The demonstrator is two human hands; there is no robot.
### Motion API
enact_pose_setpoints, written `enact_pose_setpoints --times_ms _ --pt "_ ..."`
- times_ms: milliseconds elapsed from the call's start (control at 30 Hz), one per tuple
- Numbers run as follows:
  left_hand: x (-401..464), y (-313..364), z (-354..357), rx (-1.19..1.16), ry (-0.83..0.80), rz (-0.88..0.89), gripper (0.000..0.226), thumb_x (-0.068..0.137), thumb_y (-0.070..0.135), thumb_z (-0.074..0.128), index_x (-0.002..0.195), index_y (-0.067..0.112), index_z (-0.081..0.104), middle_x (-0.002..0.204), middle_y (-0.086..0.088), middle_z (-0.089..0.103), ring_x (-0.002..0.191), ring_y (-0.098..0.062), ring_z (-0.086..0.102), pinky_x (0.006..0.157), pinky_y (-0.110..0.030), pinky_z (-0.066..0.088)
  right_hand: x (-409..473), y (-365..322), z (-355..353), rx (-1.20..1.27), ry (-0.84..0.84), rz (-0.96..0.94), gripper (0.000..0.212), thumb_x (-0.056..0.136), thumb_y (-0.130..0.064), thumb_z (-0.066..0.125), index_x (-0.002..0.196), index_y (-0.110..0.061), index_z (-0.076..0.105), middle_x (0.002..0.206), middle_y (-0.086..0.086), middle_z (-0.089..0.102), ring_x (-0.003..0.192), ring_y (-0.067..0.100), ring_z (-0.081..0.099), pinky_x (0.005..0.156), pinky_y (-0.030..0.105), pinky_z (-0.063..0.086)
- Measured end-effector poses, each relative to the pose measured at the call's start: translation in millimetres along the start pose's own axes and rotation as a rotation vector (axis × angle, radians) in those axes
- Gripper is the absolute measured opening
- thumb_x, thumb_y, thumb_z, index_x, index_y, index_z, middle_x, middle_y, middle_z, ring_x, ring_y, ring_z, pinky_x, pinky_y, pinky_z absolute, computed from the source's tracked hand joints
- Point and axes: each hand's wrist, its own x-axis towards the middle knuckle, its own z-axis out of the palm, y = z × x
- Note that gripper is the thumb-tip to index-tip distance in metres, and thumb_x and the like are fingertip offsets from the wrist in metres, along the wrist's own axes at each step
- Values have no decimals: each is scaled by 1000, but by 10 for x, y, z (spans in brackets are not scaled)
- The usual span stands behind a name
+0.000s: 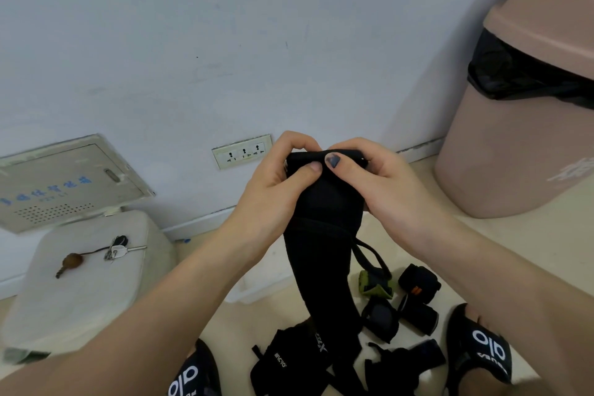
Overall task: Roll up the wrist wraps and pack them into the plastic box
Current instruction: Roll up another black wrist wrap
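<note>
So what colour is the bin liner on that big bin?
Black bin liner, on the pink bin; head view.

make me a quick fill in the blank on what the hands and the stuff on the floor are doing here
1. Both hands, left hand and right hand, pinch the top end of a long ____ fabric wrist wrap.
2. The bunch of metal keys lies on a white plastic ____.
3. The wall socket plate has ____ outlets.

Missing words: black; lid; three

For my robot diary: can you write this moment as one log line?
step: rolling wrist wrap top end | left hand: pinching | right hand: pinching | rolled wraps: on floor
</note>
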Motion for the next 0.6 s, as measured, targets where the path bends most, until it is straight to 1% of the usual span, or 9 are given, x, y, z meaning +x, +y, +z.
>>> enact_pose_setpoints --times_ms 67,133,200,233,333,400,433,500,600 --pt "3 -8 -2 18 7 24 25 103 8 54 99 31 63 97 -13 64 90 -27 63 80 -46 52 -6 -10 4 11 -11 47 20 104 -32 59 102 -21 75 87 -2 70 85 11 71 74 30 56" --pt "3 -14 1 26 15 41 26 102 6 53 99 30 63 101 -15 64 92 -28 63 83 -48 52 -4 -14 14 16 -11 66 26 105 -37 56 101 -20 75 86 2 67 84 14 68 75 33 58" --pt "1 -19 2 17 21 48 28 102 3 53 97 28 63 99 -10 64 93 -26 62 84 -47 52 -4 -12 22 17 -4 52 25 106 -33 55 101 -18 75 87 4 66 83 15 67 75 33 56" --pt "1 -18 1 4 19 45 29 102 2 53 95 27 64 99 -11 65 94 -26 62 84 -46 52 -5 -9 22 33 -3 48 23 106 -29 56 102 -18 75 89 4 67 84 15 67 74 32 56" --pt "4 -4 -14 -53 10 24 31 101 -1 52 90 25 64 102 -21 66 94 -28 63 82 -44 50 -8 -23 11 150 -14 76 16 104 -21 60 107 -15 75 98 9 74 90 18 73 80 32 59" --pt "7 5 -16 -73 1 14 31 102 -1 52 90 26 64 110 -26 66 97 -30 63 84 -44 49 -8 -32 3 224 -20 88 15 102 -16 62 108 -14 75 103 12 76 95 22 74 85 35 60" --pt "7 4 -14 -81 -1 1 32 102 0 52 89 26 65 114 -27 66 98 -31 64 84 -43 49 -8 -36 -1 243 -22 91 14 101 -15 63 108 -14 75 102 13 76 95 23 74 85 35 60" --pt "12 4 -22 -106 -6 -37 33 100 2 52 87 29 66 114 -21 68 99 -27 64 82 -39 49 -9 -41 -14 248 -18 92 13 100 -12 64 108 -13 74 99 13 75 91 23 73 81 32 60" --pt "11 30 -45 -174 -63 -95 19 90 19 52 86 29 68 108 -6 68 99 -20 62 78 -34 47 -5 -37 -38 212 -11 69 13 99 -7 64 108 -11 72 99 16 73 90 22 71 79 29 58"
